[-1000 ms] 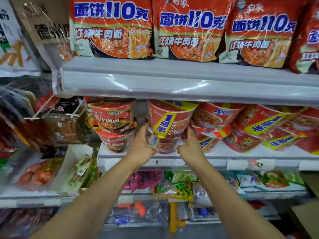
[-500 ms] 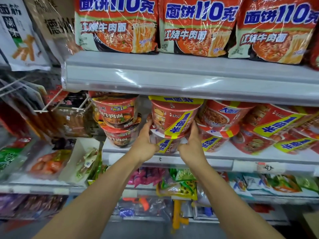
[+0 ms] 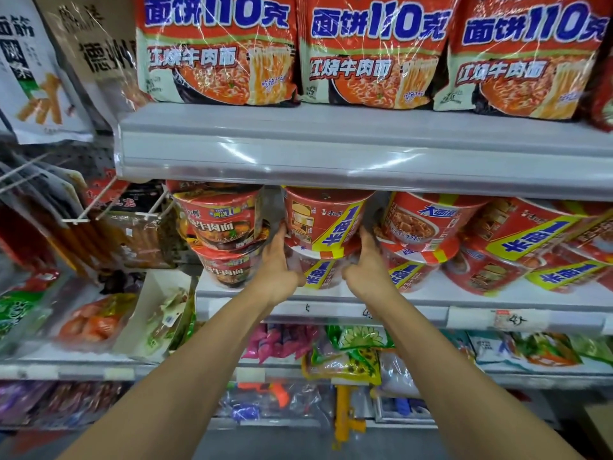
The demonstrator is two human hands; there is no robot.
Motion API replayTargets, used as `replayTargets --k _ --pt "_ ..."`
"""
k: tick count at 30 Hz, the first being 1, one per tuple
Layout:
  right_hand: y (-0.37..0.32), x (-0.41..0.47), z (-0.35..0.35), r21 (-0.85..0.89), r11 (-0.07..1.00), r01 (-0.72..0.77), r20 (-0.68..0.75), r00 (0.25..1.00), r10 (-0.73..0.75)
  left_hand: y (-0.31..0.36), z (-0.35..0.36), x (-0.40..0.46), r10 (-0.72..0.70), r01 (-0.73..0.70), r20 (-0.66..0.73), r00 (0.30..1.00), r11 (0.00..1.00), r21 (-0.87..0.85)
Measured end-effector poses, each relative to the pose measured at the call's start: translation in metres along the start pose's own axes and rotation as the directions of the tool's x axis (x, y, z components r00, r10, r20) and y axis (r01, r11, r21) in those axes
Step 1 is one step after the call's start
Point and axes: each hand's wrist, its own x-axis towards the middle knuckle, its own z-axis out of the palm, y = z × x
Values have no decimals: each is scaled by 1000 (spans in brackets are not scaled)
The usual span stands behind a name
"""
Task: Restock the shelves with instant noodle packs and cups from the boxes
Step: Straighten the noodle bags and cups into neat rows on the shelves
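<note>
Two red instant noodle cups with yellow-and-blue bands stand stacked on the middle shelf (image 3: 414, 298). The upper cup (image 3: 326, 220) reaches up to the underside of the shelf above. The lower cup (image 3: 320, 273) is partly covered by my hands. My left hand (image 3: 275, 270) holds the left side of the stack, with its thumb round the front of the lower cup. On the right side my right hand (image 3: 368, 270) holds the stack the same way. The fingertips of both reach the base of the upper cup.
Another stack of darker beef noodle cups (image 3: 222, 234) stands just left, and tilted red cups (image 3: 428, 224) crowd the right. Large noodle multipacks (image 3: 374, 54) fill the top shelf (image 3: 331, 151). Snack bags (image 3: 348, 353) lie below, and hanging packets (image 3: 39, 74) fill the left.
The stacked cups have gone deeper onto the shelf and now stand straighter between the neighbouring stacks. Both hands followed them forward and keep their hold.
</note>
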Motion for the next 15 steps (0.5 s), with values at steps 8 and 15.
replayTargets --k 8,15 --pt "10 0 5 -20 1000 4 24 1000 -4 -5 -3 3 25 -25 -10 1000 1000 18" --pt "11 1 -1 -27 999 20 67 998 -18 -2 0 -6 20 -19 -45 999 999 33"
